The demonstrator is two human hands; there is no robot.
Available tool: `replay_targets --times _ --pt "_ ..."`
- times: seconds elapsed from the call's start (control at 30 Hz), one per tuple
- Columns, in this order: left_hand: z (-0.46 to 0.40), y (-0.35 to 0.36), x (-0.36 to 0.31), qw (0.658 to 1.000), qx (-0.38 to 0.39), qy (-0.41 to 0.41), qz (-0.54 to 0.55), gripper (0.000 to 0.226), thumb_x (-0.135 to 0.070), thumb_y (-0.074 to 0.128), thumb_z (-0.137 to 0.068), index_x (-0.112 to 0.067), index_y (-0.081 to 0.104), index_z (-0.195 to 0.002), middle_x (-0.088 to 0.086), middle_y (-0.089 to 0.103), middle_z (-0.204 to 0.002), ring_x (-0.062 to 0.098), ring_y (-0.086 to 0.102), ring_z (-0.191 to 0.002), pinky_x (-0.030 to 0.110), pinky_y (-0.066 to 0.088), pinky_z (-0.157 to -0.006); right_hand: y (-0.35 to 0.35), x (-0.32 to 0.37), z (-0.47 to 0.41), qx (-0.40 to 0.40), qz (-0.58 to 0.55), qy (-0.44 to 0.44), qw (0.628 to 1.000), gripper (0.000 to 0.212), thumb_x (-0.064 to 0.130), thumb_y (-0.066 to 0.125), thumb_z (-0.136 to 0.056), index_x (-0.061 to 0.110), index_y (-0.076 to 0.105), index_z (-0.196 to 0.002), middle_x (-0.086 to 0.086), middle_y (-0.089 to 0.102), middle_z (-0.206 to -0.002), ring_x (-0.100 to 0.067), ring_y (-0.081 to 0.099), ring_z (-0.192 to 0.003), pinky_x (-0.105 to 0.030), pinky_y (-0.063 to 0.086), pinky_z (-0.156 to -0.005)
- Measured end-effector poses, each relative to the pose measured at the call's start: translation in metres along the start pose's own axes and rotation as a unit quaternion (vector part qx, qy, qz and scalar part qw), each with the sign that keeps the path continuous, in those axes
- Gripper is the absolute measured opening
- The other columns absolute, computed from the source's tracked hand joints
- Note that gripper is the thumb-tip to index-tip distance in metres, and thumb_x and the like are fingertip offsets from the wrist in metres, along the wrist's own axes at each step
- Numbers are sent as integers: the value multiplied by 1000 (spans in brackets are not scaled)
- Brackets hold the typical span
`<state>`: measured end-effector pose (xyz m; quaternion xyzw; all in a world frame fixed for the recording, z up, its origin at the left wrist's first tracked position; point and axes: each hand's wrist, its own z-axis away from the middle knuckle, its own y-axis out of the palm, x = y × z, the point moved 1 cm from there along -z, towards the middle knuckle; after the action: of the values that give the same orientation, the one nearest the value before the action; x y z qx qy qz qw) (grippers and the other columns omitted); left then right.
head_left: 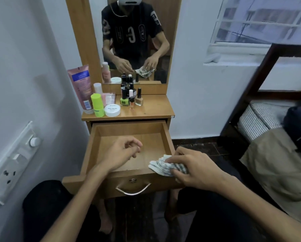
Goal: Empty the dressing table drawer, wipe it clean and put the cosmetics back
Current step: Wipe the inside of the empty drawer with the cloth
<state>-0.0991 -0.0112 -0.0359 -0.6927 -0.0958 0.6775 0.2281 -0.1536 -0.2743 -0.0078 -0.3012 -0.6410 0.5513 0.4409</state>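
**Wipe step: cloth at drawer's front right corner**

The drawer [128, 137] is pulled out and empty, wood floor bare. The right hand [196, 169] grips a bunched striped cloth [163, 165], fingers [176, 155] curled over it, at the drawer's front right corner; the cloth lies partly over the front rim, partly inside. The left hand [123, 152] hovers over the drawer's middle, fingers loosely curled, holding nothing, apparently not touching the wood.

Judged stage: emptying done, wiping in hand or about to start, nothing put back.

The cosmetics stand on the desk [151, 109] behind the drawer: pink tube [80, 86], green stick [97, 105], white jar [112, 111], and nail polish bottles [131, 99] in a cluster toward the desk's middle.

To do it well:
- Drop the cloth fully onto the drawer floor and flatten the bunch so more fabric touches wood.
- Stroke from the drawer's back wall toward its front, overlapping passes, then run along all four inside walls.
- Push a fingertip of cloth into each corner, where dust likely collects.
- Set the left hand on the drawer's left rim or front to steady it; a pulled-out drawer may shift or tip under pressure.
- Keep pressure moderate, drawer looks extended far.
- Keep the arms low so the bottles behind the drawer are not knocked.
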Motion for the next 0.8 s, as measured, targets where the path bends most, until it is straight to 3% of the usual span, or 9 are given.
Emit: replay_targets --times 0.17,0.27,0.4,0.6,0.73,0.8 --pt "-21 35 -14 998 41 26 -50 15 -19 64 -93 -30 73 -94 -6 76 -87 9 72 -75 26 54 -67 -35 -33 -7 46 70 23 996 36 41 62 -95 40 68 -131 14 64 -119 -12 61 -111 -29 43 -83" --pt "-36 47 -23 997 32 45 -53 16 -21 64 -93 -32 72 -102 -9 73 -92 8 70 -82 26 54 -69 -47 -55 -34 -28 67 34 997 32 36 64 -95 35 73 -126 9 68 -111 -14 63 -100 -27 39 -76" --pt "-63 54 -34 994 -14 67 -81 20 -23 65 -93 -29 70 -111 -13 69 -97 3 64 -93 28 55 -76 -24 -70 -90 -133 8 15 991 30 35 67 -96 29 73 -126 5 67 -109 -16 61 -96 -32 47 -74" --pt "-97 58 -43 984 -23 32 -171 44 -23 60 -87 -29 62 -131 -7 67 -116 12 62 -106 39 53 -94 29 -75 -156 -167 8 43 985 36 25 59 -97 32 71 -130 -5 62 -103 -32 61 -96 -37 45 -69" --pt "-101 68 -41 983 18 16 -183 65 -32 55 -77 -31 53 -142 -2 63 -126 19 59 -116 39 50 -99 35 -77 -156 -96 -40 86 991 42 27 52 -100 35 62 -140 -12 58 -117 -35 61 -105 -44 51 -86" --pt "-95 75 -41 983 29 25 -177 58 -30 57 -83 -28 55 -141 -2 63 -123 19 59 -113 37 49 -96 25 -84 -146 -18 -116 85 989 44 25 52 -98 34 64 -139 -11 61 -113 -33 63 -106 -40 50 -88"
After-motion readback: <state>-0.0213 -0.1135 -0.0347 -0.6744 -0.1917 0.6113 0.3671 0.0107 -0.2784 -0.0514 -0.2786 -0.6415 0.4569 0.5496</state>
